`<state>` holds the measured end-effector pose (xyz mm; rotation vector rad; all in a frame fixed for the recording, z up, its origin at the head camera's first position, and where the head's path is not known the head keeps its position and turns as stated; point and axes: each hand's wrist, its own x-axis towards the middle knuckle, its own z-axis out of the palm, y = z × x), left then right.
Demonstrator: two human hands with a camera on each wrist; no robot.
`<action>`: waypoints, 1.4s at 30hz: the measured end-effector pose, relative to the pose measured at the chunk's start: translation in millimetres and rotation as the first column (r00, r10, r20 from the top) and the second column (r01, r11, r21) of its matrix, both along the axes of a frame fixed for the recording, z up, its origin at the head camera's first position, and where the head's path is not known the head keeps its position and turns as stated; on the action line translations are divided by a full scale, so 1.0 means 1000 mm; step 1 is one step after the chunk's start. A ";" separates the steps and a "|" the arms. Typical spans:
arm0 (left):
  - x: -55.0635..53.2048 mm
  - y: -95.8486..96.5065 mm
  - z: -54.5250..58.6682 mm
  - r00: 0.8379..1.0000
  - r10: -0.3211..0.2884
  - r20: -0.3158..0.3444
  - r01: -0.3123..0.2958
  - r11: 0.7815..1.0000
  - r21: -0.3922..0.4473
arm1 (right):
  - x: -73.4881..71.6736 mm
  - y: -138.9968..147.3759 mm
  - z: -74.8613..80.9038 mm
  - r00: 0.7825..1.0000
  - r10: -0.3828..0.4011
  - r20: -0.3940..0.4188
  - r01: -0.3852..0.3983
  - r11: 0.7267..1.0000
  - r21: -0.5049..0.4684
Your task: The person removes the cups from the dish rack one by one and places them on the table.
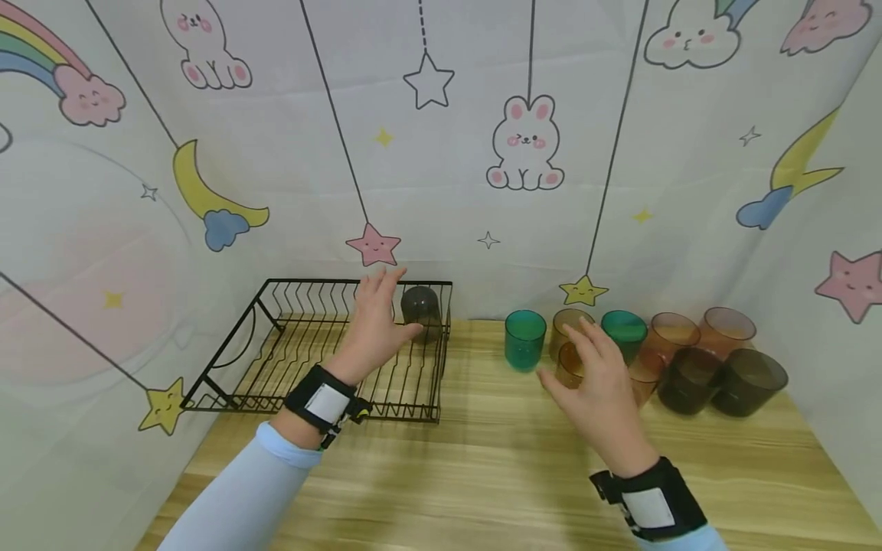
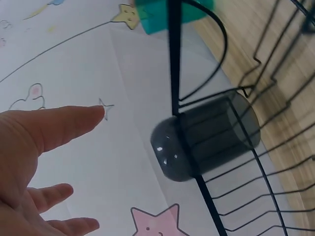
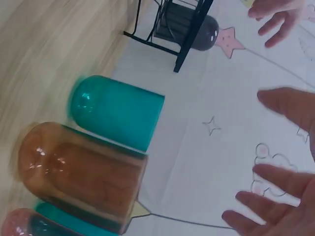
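Observation:
My left hand (image 1: 372, 333) hovers over the black wire rack (image 1: 444, 383) with thumb and fingers spread, holding nothing. Just right of its fingers, a dark grey cup (image 1: 419, 304) stands upside down in the rack's back right corner; the left wrist view shows a gap between hand and cup (image 2: 211, 137). My right hand (image 1: 602, 398), also empty, has its fingers apart above the group of cups. Nearest to it are a green cup (image 1: 524, 348) and an amber cup (image 1: 568, 373), both upright. Part of the group is hidden behind this hand.
Beside the amber cup stand another green cup (image 1: 623, 329), an orange-pink cup (image 1: 675, 333), a pink cup (image 1: 730, 329) and two dark cups (image 1: 689, 383). All are on the wooden table (image 1: 482, 482), before a printed cloth backdrop (image 1: 441, 168).

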<state>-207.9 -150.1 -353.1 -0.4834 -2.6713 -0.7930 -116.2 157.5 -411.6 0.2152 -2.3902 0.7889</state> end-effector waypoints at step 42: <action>-0.056 0.016 -0.033 0.992 -0.044 0.121 0.094 0.894 -0.439 | 0.008 -0.035 -0.023 0.947 0.190 0.258 -0.257 0.931 0.259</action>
